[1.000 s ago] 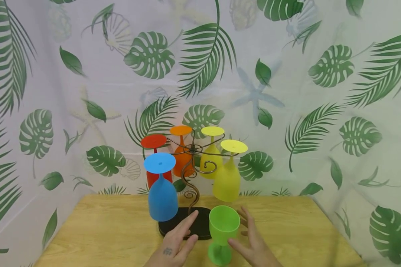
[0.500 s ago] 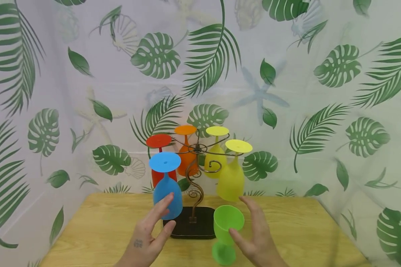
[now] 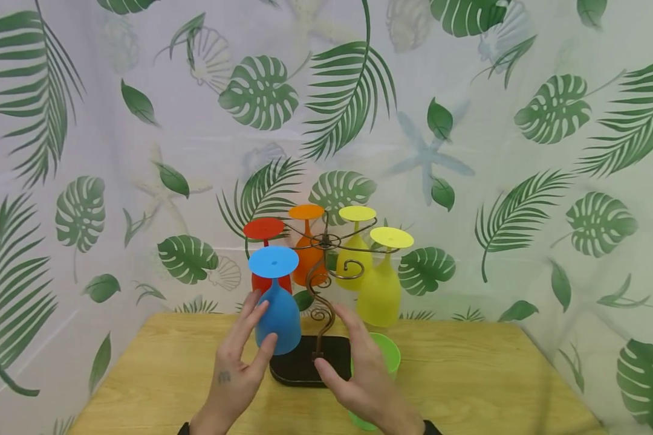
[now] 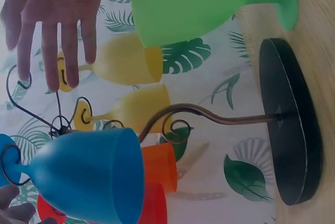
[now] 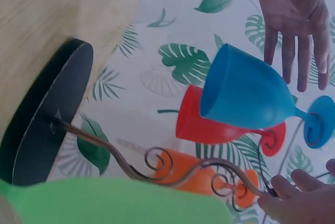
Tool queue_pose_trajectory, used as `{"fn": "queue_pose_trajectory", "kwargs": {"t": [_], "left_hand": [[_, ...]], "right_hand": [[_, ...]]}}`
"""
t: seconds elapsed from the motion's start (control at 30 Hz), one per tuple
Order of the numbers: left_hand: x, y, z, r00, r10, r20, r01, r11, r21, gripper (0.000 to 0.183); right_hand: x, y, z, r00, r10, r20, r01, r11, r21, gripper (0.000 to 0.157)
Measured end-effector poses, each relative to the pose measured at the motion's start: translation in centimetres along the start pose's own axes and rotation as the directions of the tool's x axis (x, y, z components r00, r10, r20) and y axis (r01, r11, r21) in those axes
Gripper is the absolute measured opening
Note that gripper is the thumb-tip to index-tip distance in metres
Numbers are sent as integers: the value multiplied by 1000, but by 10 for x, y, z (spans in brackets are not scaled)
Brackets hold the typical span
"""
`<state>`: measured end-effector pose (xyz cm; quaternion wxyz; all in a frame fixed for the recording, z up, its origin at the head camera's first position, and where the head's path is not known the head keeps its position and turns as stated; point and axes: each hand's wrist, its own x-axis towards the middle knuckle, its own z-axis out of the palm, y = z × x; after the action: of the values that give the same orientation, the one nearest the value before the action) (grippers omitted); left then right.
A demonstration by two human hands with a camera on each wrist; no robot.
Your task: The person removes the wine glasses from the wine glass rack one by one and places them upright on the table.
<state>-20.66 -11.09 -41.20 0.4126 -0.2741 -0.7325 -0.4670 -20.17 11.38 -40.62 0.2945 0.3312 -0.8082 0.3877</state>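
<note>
A blue goblet point(image 3: 279, 323) hangs upside down by its foot from a metal stemware rack point(image 3: 325, 243). My left hand point(image 3: 234, 365) is at its left side, fingers extended; whether they touch it I cannot tell. My right hand point(image 3: 367, 371) is spread in front of the rack's black base point(image 3: 299, 370), holding nothing. It partly hides a green goblet point(image 3: 390, 353), which stands upright on the table to the right. In the left wrist view the green goblet point(image 4: 183, 9) shows whole, apart from the right hand point(image 4: 57, 20). The left hand point(image 5: 296, 30) appears straight-fingered in the right wrist view.
Also hanging inverted are a red goblet point(image 3: 263, 228), an orange goblet point(image 3: 307, 257), a rear yellow goblet point(image 3: 356, 266) and a front yellow goblet point(image 3: 381, 296). The wooden table point(image 3: 468, 374) ends at a leaf-patterned cloth backdrop point(image 3: 359, 145).
My left hand has moved left from before the rack base to beside the blue goblet. My right hand has left the green goblet's side and moved left across it. The view has shifted slightly.
</note>
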Motion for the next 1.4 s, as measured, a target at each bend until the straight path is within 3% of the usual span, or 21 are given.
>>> {"fn": "queue_pose_trajectory", "kwargs": {"t": [0.1, 0.23, 0.4, 0.67, 0.9, 1.1, 1.4], "left_hand": [[1, -9, 1, 999, -46, -9, 46, 999, 28, 61], [2, -20, 2, 986, -167, 16, 167, 986, 16, 63], [7, -29, 3, 969, -242, 48, 245, 968, -60, 68], [7, -30, 4, 958, -277, 70, 281, 959, -47, 65], [9, -30, 4, 950, -300, 88, 298, 954, 37, 55], [8, -31, 4, 949, -303, 86, 301, 953, 30, 55], [8, -31, 3, 941, -328, 86, 326, 945, 33, 55]], "right_hand": [[9, 4, 14, 998, 31, 58, -38, 994, 106, 82], [18, 8, 28, 990, 68, 123, -95, 969, 229, 80], [25, 11, 43, 995, 38, 97, -58, 974, 217, 82], [24, 17, 62, 998, 41, 50, -53, 961, 272, 80], [24, 17, 67, 997, 72, -10, -67, 967, 246, 77], [28, 15, 70, 998, 37, -48, -27, 982, 186, 70], [31, 12, 73, 997, 59, -48, -48, 979, 198, 68]]}}
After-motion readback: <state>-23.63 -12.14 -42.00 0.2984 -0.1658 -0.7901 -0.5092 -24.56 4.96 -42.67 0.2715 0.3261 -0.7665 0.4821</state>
